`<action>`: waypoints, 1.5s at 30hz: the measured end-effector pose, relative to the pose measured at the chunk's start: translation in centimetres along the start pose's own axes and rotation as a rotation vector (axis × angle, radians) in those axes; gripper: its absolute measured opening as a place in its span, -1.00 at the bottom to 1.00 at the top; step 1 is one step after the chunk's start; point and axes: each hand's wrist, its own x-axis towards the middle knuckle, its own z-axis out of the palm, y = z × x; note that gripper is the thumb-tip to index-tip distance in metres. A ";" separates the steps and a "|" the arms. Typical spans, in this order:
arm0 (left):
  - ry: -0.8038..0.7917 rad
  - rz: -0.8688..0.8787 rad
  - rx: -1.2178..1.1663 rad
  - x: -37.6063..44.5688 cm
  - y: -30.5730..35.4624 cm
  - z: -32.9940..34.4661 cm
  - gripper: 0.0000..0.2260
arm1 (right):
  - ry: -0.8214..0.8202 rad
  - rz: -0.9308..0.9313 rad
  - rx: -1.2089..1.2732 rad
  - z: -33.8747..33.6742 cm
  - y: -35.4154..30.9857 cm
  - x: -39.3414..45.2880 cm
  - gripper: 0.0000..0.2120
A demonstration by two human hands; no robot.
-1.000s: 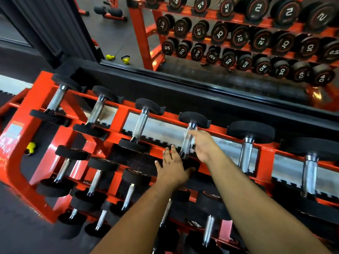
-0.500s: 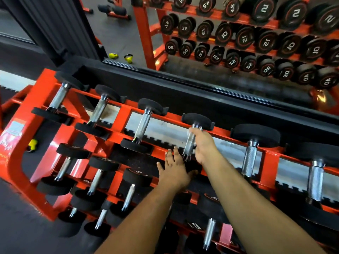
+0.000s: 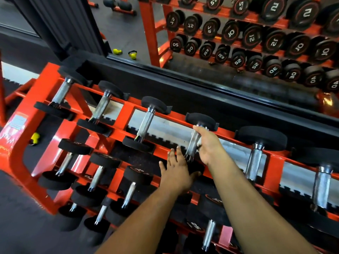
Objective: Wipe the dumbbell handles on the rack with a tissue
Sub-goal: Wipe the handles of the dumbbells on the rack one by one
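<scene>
An orange rack (image 3: pixel 126 114) holds black dumbbells with knurled steel handles on three tiers. My right hand (image 3: pixel 208 143) curls round the handle (image 3: pixel 192 143) of the fourth dumbbell on the top tier, near its far end, with a bit of white tissue (image 3: pixel 200 143) showing under the palm. My left hand (image 3: pixel 177 172) lies flat, fingers straight, on the near black head of that same dumbbell (image 3: pixel 197 168). Other handles stand bare to the left (image 3: pixel 145 121) and to the right (image 3: pixel 254 162).
A mirror behind the rack reflects more numbered dumbbells (image 3: pixel 253 37) and yellow kettlebells (image 3: pixel 132 55). A yellow object (image 3: pixel 34 138) lies on the floor behind the rack's left end. Dark rubber flooring (image 3: pixel 22 226) spreads at lower left.
My right hand has slid up the handle from its near end toward the far head. My left hand has stayed on the near head. The view shifted slightly.
</scene>
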 end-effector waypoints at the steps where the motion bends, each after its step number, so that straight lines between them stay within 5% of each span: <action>1: -0.012 -0.005 0.006 0.0 0.1 -0.1 -0.01 | 0.004 0.026 -0.003 0.1 -0.2 0.0 -0.63; 6: -0.039 -0.022 0.012 -0.1 0.5 -0.5 -0.03 | -0.119 0.043 0.081 -1.1 -0.1 0.1 -0.70; 11: -0.013 -0.013 0.005 -0.1 0.2 -0.2 -0.01 | -0.011 -0.057 -0.097 -0.2 2.6 -0.4 -0.60; 14: -0.045 -0.032 0.004 -0.2 0.4 -0.6 -0.01 | -0.060 0.007 -0.060 -0.4 2.6 -0.1 -0.80; 17: -0.054 -0.031 0.003 -0.2 0.4 -0.7 -0.01 | -0.124 0.057 -0.065 -2.2 2.4 0.1 -0.72; 25: -0.060 -0.031 -0.010 -0.2 0.4 -0.9 0.00 | 0.077 -0.128 -0.317 -1.9 3.5 -1.0 -0.75; 32: -0.056 -0.030 0.011 -0.2 0.5 -0.7 0.00 | 0.146 -0.257 -0.064 -2.2 2.4 0.2 -0.77; 38: -0.066 -0.025 0.010 -0.2 0.5 -0.7 -0.02 | -0.107 -0.031 -0.174 -2.2 4.1 -1.3 -0.69; 43: -0.069 -0.033 0.017 -0.3 0.5 -0.8 0.00 | -0.132 0.002 0.286 -0.7 0.3 0.8 -0.73; 45: -0.079 -0.030 0.021 -0.3 0.5 -0.8 -0.01 | -0.167 0.022 0.206 -1.0 1.2 0.8 -0.72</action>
